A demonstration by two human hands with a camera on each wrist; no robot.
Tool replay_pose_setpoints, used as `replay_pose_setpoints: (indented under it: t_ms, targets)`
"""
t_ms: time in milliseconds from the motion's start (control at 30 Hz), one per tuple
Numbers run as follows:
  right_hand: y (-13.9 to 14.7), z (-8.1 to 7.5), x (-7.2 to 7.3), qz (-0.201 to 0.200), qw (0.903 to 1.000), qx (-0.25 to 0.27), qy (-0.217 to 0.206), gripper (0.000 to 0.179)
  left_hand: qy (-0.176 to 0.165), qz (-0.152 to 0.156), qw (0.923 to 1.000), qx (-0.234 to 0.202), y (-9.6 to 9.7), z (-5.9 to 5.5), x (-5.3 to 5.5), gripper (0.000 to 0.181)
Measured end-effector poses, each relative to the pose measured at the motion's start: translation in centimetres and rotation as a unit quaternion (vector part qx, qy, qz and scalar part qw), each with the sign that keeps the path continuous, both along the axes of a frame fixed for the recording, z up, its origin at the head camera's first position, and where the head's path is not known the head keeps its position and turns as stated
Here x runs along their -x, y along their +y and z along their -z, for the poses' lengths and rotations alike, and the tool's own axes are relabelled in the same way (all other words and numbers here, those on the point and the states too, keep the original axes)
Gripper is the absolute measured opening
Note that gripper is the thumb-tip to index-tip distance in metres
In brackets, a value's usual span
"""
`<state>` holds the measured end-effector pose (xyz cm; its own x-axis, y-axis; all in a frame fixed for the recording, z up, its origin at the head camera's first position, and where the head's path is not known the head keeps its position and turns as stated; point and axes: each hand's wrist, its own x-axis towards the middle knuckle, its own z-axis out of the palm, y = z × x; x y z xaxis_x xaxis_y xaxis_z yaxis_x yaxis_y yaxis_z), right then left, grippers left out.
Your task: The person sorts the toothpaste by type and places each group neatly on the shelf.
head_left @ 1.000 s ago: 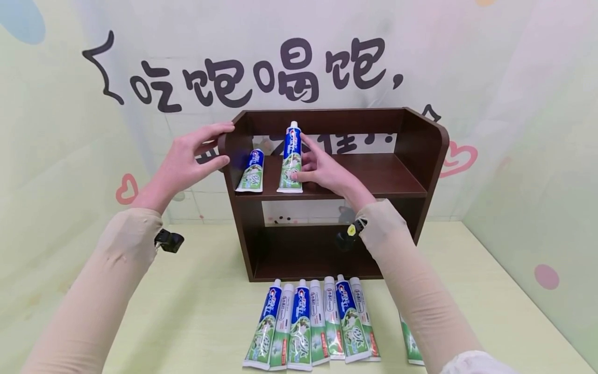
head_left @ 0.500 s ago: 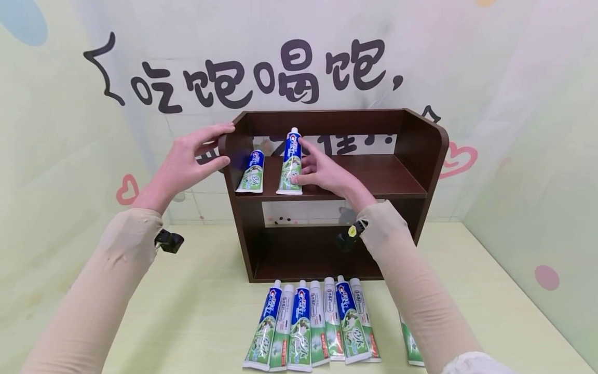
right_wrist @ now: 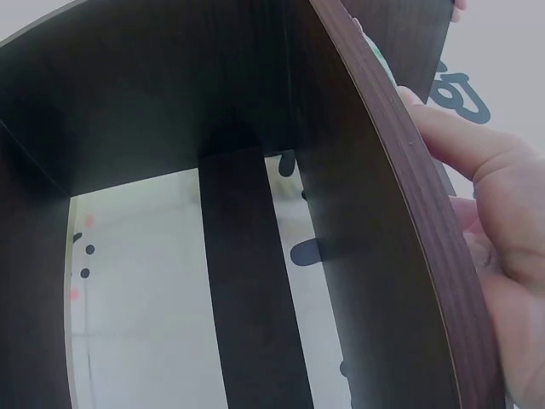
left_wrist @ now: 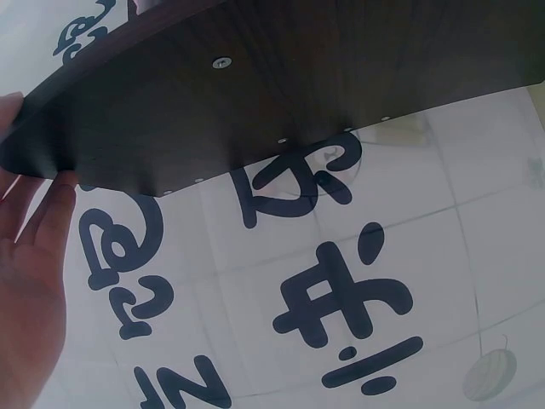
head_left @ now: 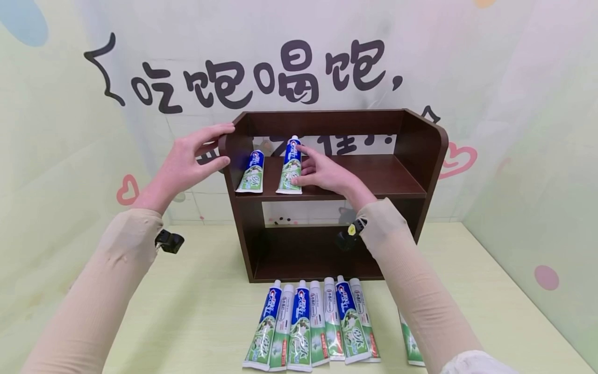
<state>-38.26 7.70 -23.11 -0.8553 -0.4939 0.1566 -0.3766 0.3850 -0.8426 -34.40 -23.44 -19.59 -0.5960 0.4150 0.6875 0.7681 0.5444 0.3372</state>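
Observation:
In the head view, my right hand (head_left: 327, 169) holds a blue, white and green toothpaste tube (head_left: 290, 169), cap up, on the upper board of a dark brown two-tier shelf (head_left: 331, 195). The thumb lies on its lower front, the index finger near its upper right edge. A matching toothpaste tube (head_left: 252, 174) leans at the left end of that tier. My left hand (head_left: 184, 156) grips the shelf's left side panel; the left wrist view shows fingers behind the panel (left_wrist: 255, 94). In the right wrist view the board (right_wrist: 400, 213) hides most of the held tube.
A row of several toothpaste tubes (head_left: 301, 327), blue-green and white-green, lies on the pale table (head_left: 187, 311) before the shelf. Another tube (head_left: 411, 343) is partly hidden by the right forearm. A printed wall (head_left: 299, 31) stands behind.
The held tube's cap end has sunk and tipped backward, its foot staying near the board's front edge. My right index finger has lowered with it. The left hand has kept its place.

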Motion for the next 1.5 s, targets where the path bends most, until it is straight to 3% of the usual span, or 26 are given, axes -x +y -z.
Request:
replay_pose_setpoints:
  t_ms: [400,1500]
  targets:
    - [0.09,-0.08,-0.14,0.018,0.9994,-0.027,0.007,0.083,0.009,-0.003,0.9999,0.002,0.13,-0.1,0.01,0.058]
    - [-0.32,0.16,0.12,0.015,0.9966,-0.068,0.044,0.072,0.013,0.007,0.9999,-0.002,0.0,0.12,0.16,0.058]
